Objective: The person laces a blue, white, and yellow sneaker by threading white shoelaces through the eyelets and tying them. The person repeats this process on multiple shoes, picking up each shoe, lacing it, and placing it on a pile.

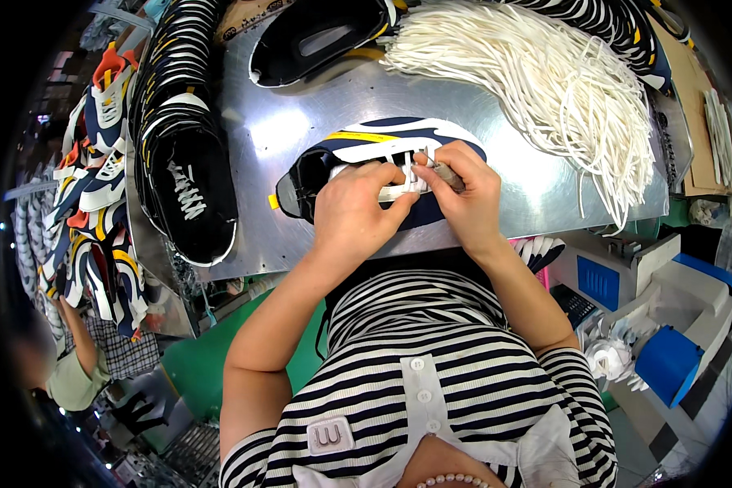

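A navy, white and yellow shoe upper lies on its side on the metal table in front of me, its dark heel opening to the left. White shoelace crosses its eyelet rows. My left hand is closed over the near side of the upper, thumb and forefinger bent beside the laced rows; some of its fingertips are hidden. In my right hand is a small tool with a short brownish-grey handle. That hand's thumb and fingertips meet at the lacing, and the tool's working end cannot be made out.
A big heap of loose white shoelaces covers the table's back right. Nested shoe uppers line the left edge; another dark upper lies at the back. Laced uppers hang further left near a person. A grey-and-blue machine stands right.
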`<state>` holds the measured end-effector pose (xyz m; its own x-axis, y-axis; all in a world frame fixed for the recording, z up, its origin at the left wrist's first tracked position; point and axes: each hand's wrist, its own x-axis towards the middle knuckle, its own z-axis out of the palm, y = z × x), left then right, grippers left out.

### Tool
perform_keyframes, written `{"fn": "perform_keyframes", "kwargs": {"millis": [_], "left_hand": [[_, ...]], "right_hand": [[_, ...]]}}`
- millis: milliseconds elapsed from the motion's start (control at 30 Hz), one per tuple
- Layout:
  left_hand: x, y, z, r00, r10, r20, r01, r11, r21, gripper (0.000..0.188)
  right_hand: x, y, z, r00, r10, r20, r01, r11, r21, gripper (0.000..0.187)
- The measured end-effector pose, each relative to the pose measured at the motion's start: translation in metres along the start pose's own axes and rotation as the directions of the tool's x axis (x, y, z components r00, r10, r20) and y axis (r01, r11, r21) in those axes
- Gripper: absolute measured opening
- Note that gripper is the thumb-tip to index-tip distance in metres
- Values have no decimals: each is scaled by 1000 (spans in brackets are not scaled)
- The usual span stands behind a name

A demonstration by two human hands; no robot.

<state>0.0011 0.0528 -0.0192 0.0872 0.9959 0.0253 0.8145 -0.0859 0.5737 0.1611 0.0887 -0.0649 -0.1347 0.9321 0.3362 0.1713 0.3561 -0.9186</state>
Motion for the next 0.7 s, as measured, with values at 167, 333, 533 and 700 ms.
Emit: {"fn": "perform_keyframes", "kwargs": {"millis": [167,333,533,700], "left_hand": [[4,0,2,999,-35,33,34,999,32,26],[4,0,2,1000,-5,16,5,1000,25,26],[3,1,-3,999,-3,40,5,999,-40,24],[1,-4,1,998,56,-9,-56,997,-48,21]], "right_hand": [[-16,-17,-17,952,301,55,-306,931,199,25],[-34,-27,-32,944,318,90,-329,927,179,22],[-15,-16,-23,931,325,165,-355,913,201,21],[-6,-16,-21,896,404,183,-436,876,204,10]]}}
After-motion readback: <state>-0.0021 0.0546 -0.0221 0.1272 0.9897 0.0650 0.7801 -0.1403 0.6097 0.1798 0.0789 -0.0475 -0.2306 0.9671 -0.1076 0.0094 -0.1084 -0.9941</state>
